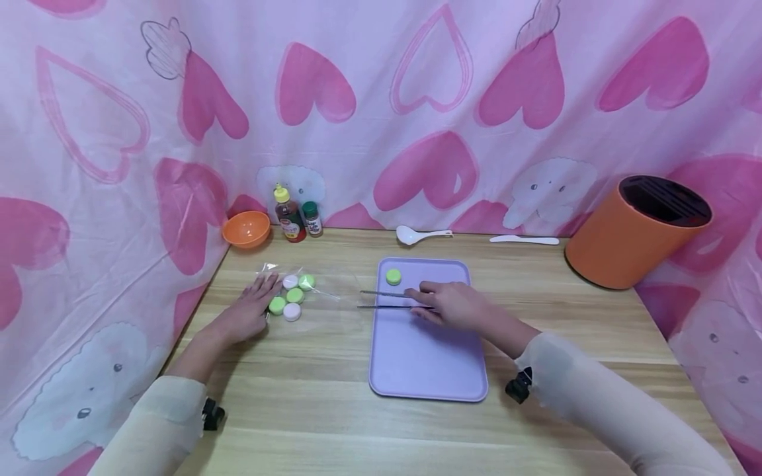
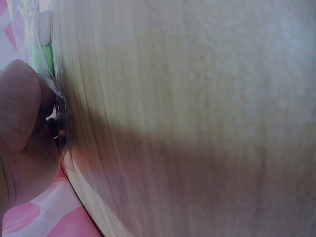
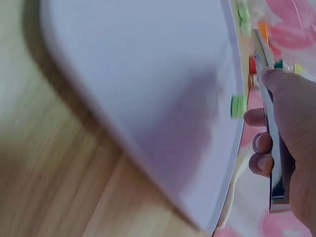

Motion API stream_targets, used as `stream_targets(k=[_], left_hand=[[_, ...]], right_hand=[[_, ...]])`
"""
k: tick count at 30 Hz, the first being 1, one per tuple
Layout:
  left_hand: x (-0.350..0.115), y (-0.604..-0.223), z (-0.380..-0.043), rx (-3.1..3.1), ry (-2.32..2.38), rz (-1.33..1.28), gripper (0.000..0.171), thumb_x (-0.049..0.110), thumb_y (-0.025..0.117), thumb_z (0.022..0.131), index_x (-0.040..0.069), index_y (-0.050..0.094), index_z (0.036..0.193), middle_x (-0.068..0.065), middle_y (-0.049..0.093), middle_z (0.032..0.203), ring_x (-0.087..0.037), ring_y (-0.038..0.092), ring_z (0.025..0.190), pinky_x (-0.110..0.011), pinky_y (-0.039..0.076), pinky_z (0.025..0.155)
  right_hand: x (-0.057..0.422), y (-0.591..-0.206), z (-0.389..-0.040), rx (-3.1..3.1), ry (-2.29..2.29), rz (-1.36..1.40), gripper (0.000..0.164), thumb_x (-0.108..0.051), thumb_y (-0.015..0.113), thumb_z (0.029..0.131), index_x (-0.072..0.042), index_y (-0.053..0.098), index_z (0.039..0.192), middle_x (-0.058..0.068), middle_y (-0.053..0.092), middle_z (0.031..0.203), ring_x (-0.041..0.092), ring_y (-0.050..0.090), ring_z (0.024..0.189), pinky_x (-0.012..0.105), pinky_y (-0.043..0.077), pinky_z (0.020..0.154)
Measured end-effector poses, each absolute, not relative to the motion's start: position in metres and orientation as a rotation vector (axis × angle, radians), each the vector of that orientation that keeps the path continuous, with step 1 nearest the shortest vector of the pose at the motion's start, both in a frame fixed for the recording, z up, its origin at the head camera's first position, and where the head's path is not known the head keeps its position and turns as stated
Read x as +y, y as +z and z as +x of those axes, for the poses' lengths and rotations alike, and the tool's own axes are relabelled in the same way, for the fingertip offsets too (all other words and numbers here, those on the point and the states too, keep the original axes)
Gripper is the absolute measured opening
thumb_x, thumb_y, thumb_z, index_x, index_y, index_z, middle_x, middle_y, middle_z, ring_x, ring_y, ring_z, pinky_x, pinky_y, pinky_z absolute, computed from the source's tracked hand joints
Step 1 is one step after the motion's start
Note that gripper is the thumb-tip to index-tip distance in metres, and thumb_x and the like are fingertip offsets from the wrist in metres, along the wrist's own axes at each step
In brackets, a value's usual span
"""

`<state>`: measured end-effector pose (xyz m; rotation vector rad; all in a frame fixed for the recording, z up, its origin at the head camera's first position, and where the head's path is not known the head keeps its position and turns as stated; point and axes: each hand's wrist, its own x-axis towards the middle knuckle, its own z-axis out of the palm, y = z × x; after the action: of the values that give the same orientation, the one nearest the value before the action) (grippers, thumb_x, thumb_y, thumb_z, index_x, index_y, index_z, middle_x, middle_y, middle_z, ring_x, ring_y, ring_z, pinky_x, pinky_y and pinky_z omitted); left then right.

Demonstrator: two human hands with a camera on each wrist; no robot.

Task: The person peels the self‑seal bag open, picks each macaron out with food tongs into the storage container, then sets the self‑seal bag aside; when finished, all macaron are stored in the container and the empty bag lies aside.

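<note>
My right hand (image 1: 455, 305) grips a pair of metal tongs (image 3: 270, 111) above the purple tray (image 1: 428, 370). The tongs' two tips point left, apart, with nothing between them. On the tray's far left corner lies one green macaron (image 1: 393, 276), seen side-on in the right wrist view. At the left, my left hand (image 1: 247, 311) rests with extended fingers on the end of a clear plastic bag (image 1: 330, 284). Several green macarons (image 1: 294, 295) and pale macarons (image 1: 292, 311) lie in the bag beside the fingertips. The left wrist view shows mostly thumb and tabletop.
Along the back stand an orange bowl (image 1: 246, 230), a yellow-capped bottle (image 1: 290, 215) and a green-capped jar (image 1: 312, 219). A white spoon (image 1: 417, 235) and a white knife (image 1: 524, 240) lie behind the tray. An orange knife block (image 1: 625, 238) stands at the back right.
</note>
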<state>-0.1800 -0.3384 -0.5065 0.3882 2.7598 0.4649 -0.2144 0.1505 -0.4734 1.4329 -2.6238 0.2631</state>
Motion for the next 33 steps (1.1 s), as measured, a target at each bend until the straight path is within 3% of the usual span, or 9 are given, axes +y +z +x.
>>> stream_targets(k=[6,18,33], left_hand=[[-0.338,-0.506,-0.181,2.747,0.478,0.371,0.090,0.003,0.050,0.095,0.006,0.015,0.177,-0.021,-0.001,0.187,-0.051,-0.007,0.172,-0.072,0.003,0.137],[-0.338,-0.508,-0.186,2.772,0.457,0.420,0.089,0.001,0.048,0.092,0.003,0.018,0.176,-0.025,0.002,0.186,-0.055,-0.004,0.171,-0.075,0.004,0.136],[-0.342,-0.509,-0.182,2.775,0.471,0.403,0.089,0.001,0.048,0.093,0.004,0.017,0.177,-0.024,0.001,0.186,-0.053,-0.006,0.171,-0.073,0.003,0.137]], right_hand=[[0.127,-0.475,-0.209,-2.587,0.189,1.521,0.038,-0.034,0.074,0.106,-0.015,0.077,0.138,-0.001,0.070,0.100,0.014,0.064,0.063,0.038,0.063,0.062],[0.088,-0.485,-0.209,-2.583,0.188,1.568,0.033,-0.036,0.068,0.109,-0.020,0.077,0.137,-0.003,0.070,0.100,0.017,0.066,0.061,0.041,0.062,0.060],[0.035,-0.492,-0.213,-2.655,0.224,1.536,0.038,-0.039,0.064,0.112,-0.021,0.073,0.143,-0.002,0.069,0.103,0.013,0.063,0.066,0.034,0.056,0.055]])
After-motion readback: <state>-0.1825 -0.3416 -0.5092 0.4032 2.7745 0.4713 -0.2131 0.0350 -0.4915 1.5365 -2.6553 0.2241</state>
